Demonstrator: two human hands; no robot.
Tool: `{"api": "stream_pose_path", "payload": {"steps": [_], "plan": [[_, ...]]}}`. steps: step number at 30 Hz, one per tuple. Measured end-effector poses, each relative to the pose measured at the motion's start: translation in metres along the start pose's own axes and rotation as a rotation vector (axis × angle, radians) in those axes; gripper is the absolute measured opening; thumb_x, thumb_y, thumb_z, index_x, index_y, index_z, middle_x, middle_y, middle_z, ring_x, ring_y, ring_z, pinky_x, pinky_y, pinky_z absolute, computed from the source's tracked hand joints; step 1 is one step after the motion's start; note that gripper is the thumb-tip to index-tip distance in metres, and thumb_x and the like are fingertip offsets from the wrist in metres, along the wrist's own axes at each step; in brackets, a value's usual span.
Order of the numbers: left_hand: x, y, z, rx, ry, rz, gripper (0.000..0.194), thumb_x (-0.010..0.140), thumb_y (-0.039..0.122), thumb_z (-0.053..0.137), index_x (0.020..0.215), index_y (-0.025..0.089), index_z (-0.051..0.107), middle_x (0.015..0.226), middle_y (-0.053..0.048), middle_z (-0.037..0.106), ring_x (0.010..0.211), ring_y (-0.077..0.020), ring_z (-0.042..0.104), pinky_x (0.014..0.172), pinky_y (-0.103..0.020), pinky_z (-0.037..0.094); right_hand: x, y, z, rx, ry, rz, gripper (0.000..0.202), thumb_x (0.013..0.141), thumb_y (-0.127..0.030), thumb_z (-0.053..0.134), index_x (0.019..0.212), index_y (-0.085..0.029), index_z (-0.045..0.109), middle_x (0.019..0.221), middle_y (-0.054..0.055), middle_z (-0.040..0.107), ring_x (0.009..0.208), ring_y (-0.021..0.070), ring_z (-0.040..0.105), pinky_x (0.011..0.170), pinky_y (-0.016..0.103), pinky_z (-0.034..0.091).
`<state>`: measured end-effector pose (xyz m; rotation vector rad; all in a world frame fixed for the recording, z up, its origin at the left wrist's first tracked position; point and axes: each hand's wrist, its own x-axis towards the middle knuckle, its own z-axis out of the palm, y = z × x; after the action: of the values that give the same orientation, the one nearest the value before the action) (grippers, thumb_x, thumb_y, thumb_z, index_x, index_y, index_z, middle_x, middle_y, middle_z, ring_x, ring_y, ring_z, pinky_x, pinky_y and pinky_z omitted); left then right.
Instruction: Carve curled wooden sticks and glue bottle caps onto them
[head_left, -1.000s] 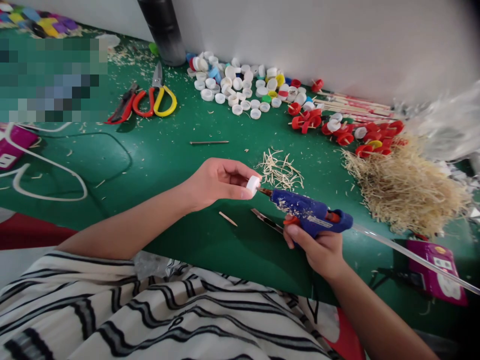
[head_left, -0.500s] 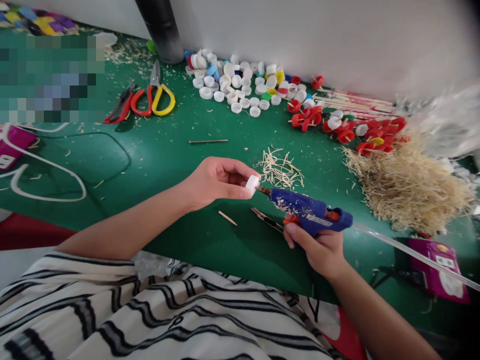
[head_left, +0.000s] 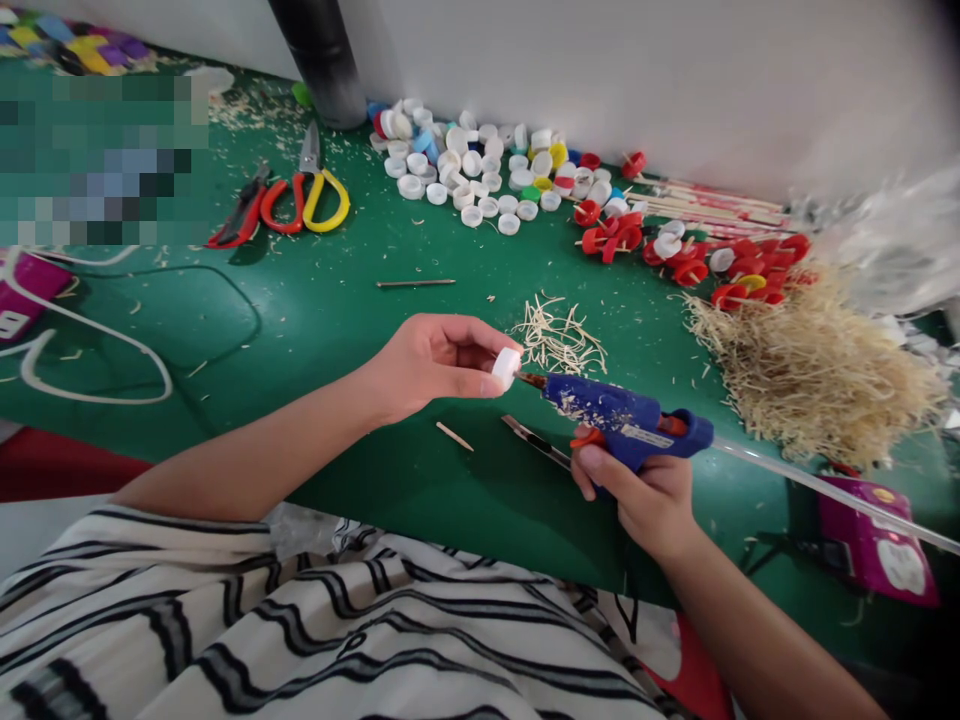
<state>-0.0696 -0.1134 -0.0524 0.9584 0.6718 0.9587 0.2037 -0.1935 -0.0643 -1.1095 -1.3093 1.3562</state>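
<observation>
A white bottle cap (head_left: 506,369) is pinched on its edge between the thumb and fingers of my left hand (head_left: 431,368). My right hand (head_left: 643,492) is wrapped round the handle of a blue glue gun (head_left: 611,408), a finger at its orange trigger. The gun's nozzle points left at the cap's right side, very close to it; whether they touch is hard to tell. A clear glue stick (head_left: 817,485) runs out of the gun's back. Just behind the cap lies a small pile of pale fibres (head_left: 562,335). A short wooden stick (head_left: 454,436) and tweezers (head_left: 536,442) lie nearer my body.
White caps (head_left: 465,165) lie along the wall, with red caps (head_left: 750,265) on sticks to their right. A large fibre heap (head_left: 832,370) sits at right, above a magenta box (head_left: 877,535). Scissors (head_left: 315,190), pliers (head_left: 244,210) and a metal rod (head_left: 416,283) lie on the green table (head_left: 337,300).
My right hand and the glue gun have shifted slightly right, and the nozzle has drawn back a little. My left hand with the cap has hardly moved.
</observation>
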Motion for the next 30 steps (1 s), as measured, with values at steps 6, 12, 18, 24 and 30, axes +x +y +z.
{"api": "stream_pose_path", "payload": {"steps": [6,12,18,24,30], "plan": [[-0.001,0.0,0.0,0.032,-0.01,0.009,0.033,0.066,0.019,0.109,0.095,0.022,0.092,0.09,-0.004,0.087,0.078,-0.0091,0.081,0.074,-0.014,0.067,0.0,0.005,-0.002,-0.039,-0.021,-0.044,0.006,0.097,-0.024,0.081,0.093,-0.019,0.082,0.059,-0.001,0.067,0.047,0.0118,0.06,0.048,0.025,0.052],[-0.001,0.0,0.0,0.061,0.0,0.016,0.033,0.066,0.017,0.108,0.094,0.023,0.092,0.09,-0.004,0.087,0.079,-0.01,0.081,0.074,-0.014,0.067,-0.002,0.01,-0.006,-0.077,-0.019,-0.045,0.003,0.097,-0.023,0.082,0.095,-0.02,0.083,0.061,-0.001,0.068,0.049,0.012,0.061,0.05,0.025,0.053],[-0.002,0.0,0.0,0.056,0.023,-0.008,0.035,0.063,0.019,0.109,0.093,0.022,0.092,0.089,-0.005,0.087,0.079,-0.012,0.081,0.073,-0.018,0.068,-0.001,0.001,-0.003,-0.102,-0.008,-0.046,0.007,0.095,-0.022,0.081,0.088,-0.019,0.081,0.057,-0.001,0.066,0.047,0.0115,0.06,0.049,0.024,0.053],[-0.002,-0.004,0.001,0.025,0.009,0.034,0.034,0.064,0.019,0.109,0.094,0.024,0.093,0.089,-0.004,0.087,0.079,-0.01,0.081,0.074,-0.015,0.067,-0.001,0.0,-0.004,-0.132,0.007,-0.068,0.007,0.093,-0.02,0.08,0.087,-0.019,0.08,0.057,-0.001,0.067,0.047,0.0123,0.061,0.049,0.024,0.054],[-0.002,-0.003,0.001,0.023,0.002,0.014,0.034,0.066,0.018,0.108,0.095,0.023,0.092,0.09,-0.004,0.087,0.079,-0.0103,0.08,0.075,-0.016,0.067,0.0,0.0,-0.003,-0.112,0.01,-0.06,0.005,0.092,-0.02,0.08,0.088,-0.02,0.081,0.058,-0.001,0.068,0.045,0.0126,0.061,0.047,0.025,0.053]]}}
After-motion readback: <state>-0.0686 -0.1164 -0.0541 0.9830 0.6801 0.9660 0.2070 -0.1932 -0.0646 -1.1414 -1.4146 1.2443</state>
